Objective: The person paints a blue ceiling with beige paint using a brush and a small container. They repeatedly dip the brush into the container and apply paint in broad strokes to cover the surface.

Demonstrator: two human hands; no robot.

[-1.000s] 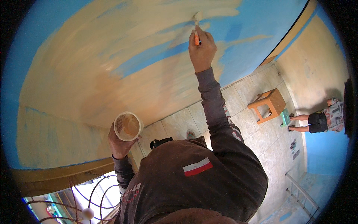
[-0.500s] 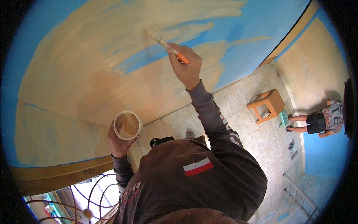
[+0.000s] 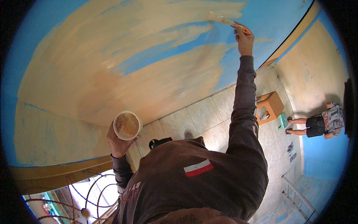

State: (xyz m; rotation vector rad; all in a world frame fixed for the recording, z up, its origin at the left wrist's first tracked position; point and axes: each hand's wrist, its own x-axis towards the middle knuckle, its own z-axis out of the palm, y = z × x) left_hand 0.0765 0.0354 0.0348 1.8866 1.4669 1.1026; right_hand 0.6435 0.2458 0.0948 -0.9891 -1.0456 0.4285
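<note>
My right hand [image 3: 244, 41] grips a paintbrush [image 3: 227, 20] with an orange-tipped handle, its pale bristles against the wall [image 3: 149, 44], which is streaked with beige paint over blue. My left hand [image 3: 117, 143] holds a white plastic tub [image 3: 128, 125] with beige paint inside, at waist height beside my dark sweatshirt.
An orange plastic stool [image 3: 272, 104] and a green stool [image 3: 282, 121] stand on the tiled floor [image 3: 194, 114]. A person [image 3: 324, 123] in shorts stands by the far wall. A metal ladder [image 3: 298, 194] is at lower right, a window with curved bars [image 3: 97, 194] at lower left.
My right hand and brush have swung left and down, then up and right, now reaching farther right along the wall. My left hand and tub stay about in place.
</note>
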